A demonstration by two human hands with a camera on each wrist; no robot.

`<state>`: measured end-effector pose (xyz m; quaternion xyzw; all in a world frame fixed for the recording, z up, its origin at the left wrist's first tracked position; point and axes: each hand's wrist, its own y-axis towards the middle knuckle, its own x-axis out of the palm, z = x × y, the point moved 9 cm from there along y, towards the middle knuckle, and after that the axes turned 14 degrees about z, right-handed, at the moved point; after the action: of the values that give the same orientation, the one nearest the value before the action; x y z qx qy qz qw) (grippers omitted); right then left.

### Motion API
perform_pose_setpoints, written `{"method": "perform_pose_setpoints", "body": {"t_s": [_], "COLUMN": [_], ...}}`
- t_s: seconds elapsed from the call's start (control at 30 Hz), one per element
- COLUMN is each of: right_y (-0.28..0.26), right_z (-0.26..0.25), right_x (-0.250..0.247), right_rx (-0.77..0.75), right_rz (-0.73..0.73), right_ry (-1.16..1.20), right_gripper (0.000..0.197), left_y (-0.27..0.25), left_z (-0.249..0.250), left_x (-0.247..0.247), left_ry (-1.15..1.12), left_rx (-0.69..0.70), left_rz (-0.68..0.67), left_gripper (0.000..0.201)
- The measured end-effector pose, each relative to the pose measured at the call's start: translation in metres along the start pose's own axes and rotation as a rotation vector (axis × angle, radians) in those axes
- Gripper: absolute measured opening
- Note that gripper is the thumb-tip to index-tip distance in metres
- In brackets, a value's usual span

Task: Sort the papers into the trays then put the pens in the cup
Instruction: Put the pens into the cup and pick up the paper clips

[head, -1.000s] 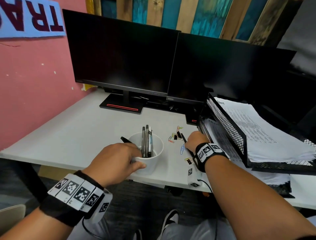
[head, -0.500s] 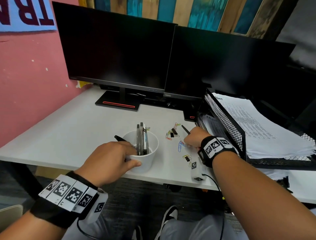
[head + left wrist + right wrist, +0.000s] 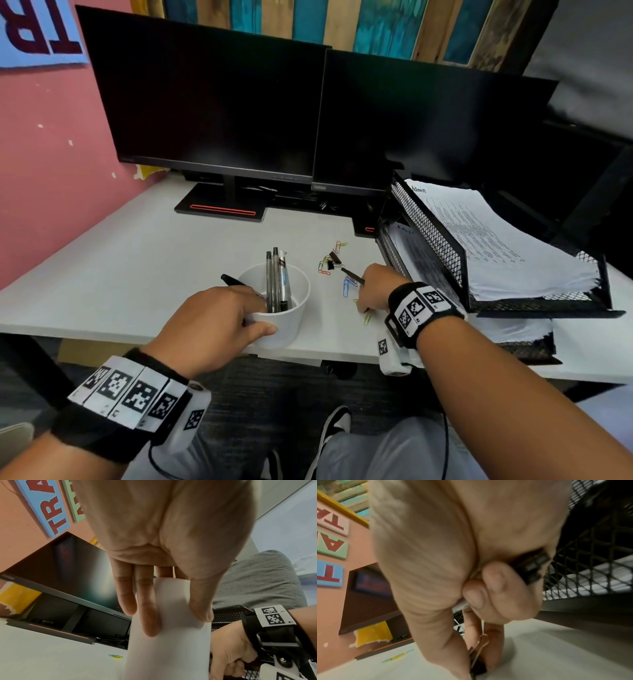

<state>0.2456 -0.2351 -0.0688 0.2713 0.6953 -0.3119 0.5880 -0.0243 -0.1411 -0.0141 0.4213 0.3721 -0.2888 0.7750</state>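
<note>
A white cup (image 3: 291, 308) stands near the desk's front edge with three pens (image 3: 275, 277) upright in it. My left hand (image 3: 246, 311) grips the cup's left side, thumb in front and fingers behind, as the left wrist view shows on the cup (image 3: 168, 649). A black pen (image 3: 233, 281) lies just behind that hand. My right hand (image 3: 363, 301) holds another black pen (image 3: 352, 275) in its curled fingers. Its thumb and forefinger pinch a black binder clip (image 3: 478, 660) on the desk. Printed papers (image 3: 496, 246) fill the black mesh trays (image 3: 428, 233) at right.
Coloured paper clips (image 3: 332, 260) and blue ones (image 3: 347, 286) lie scattered between the cup and the trays. Two dark monitors (image 3: 219, 102) stand along the back of the desk. A pink wall (image 3: 51, 154) borders the left side.
My right hand, still holding its pen, has drawn back from the paper clips toward the front edge and come down on the binder clip. My left hand has stayed on the cup.
</note>
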Motion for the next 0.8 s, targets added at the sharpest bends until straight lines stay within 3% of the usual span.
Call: {"method": "perform_pose_setpoints", "body": {"t_s": [0.17, 0.3, 0.4, 0.53, 0.63, 0.8], "right_y": [-0.006, -0.028, -0.051, -0.068, -0.066, -0.062], "right_z": [-0.004, -0.047, -0.088, -0.121, -0.125, -0.128], "right_x": [-0.031, -0.074, -0.096, -0.09, -0.082, -0.077], "right_rx": [0.027, -0.108, -0.281, -0.432, -0.41, -0.269], "right_rz": [0.082, 0.11, 0.112, 0.046, 0.072, 0.043], "right_ry": [0.369, 0.819, 0.816, 0.646, 0.657, 1.12], "right_gripper": [0.007, 0.005, 0.004, 0.009, 0.008, 0.022], "left_y": [-0.001, 0.0, 0.001, 0.002, 0.003, 0.002], "left_z": [0.003, 0.007, 0.01, 0.011, 0.012, 0.01], "left_x": [-0.002, -0.001, 0.003, 0.006, 0.005, 0.007], "left_ry": [-0.001, 0.003, 0.016, 0.03, 0.026, 0.02], "left_rx": [0.007, 0.006, 0.005, 0.002, 0.01, 0.006], "left_rz": [-0.006, -0.019, -0.034, -0.05, -0.044, -0.052], "left_gripper": [0.044, 0.044, 0.039, 0.037, 0.041, 0.041]}}
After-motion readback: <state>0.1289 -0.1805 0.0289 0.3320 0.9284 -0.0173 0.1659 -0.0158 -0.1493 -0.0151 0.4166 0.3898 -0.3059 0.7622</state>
